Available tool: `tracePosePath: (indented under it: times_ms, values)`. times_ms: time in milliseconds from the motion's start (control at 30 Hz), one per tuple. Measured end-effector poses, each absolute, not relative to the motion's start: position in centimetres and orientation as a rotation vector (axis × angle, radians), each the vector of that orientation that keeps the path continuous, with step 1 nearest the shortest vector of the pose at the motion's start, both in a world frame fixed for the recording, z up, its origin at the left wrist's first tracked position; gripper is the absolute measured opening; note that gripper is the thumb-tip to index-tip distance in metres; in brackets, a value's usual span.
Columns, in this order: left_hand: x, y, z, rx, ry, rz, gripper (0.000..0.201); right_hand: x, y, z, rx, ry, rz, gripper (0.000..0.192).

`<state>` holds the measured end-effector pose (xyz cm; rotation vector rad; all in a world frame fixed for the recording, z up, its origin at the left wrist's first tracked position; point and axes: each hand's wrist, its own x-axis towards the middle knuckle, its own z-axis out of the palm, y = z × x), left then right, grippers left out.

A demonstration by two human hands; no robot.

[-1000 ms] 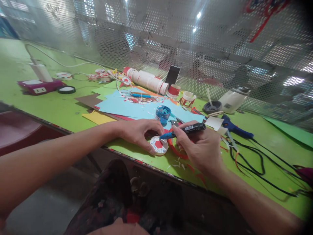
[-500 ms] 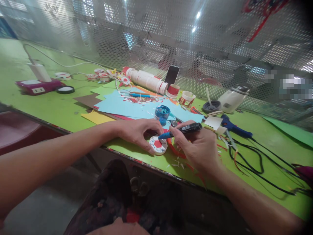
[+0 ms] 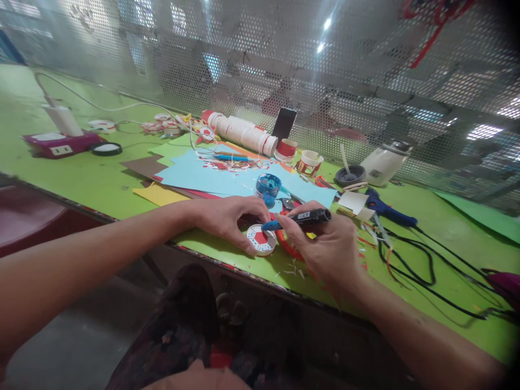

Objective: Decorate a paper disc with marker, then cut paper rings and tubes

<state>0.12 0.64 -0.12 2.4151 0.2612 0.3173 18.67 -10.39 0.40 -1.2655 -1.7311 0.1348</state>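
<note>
Head view: a white disc [image 3: 261,240] with a red hexagon lay near the front edge of the green worktop [image 3: 463,257]. Left grip [image 3: 229,221] pinched its rim; right grip [image 3: 332,249] clasped a black marker [image 3: 309,217], blue tip at the disc.

Reads as a craft workshop, exact kind unclear. Glossy green tabletop [image 3: 91,182] carries light-blue paper sheets [image 3: 189,176], a row of nested white paper cups [image 3: 241,132], a clear blue-stained jar [image 3: 268,186], a dark-blue pistol-shaped glue gun [image 3: 392,212] and thin white paper scraps [image 3: 294,267]; black blue-tipped marker [image 3: 304,218] above it, grey perforated metal panel [image 3: 235,59] behind.
</note>
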Motion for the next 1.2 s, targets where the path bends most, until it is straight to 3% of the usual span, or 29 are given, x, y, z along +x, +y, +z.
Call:
tracePosePath:
  times_ms: [667,1200]
  values:
    - [0.0,0.7,-0.1,2.441,0.257,0.347,0.043,18.6,-10.3,0.9,-1.234,-1.546,0.505,0.023]
    - [0.0,0.7,0.0,2.483,0.264,0.311,0.046,18.6,-10.2,0.9,-1.263,-1.604,0.49,0.025]
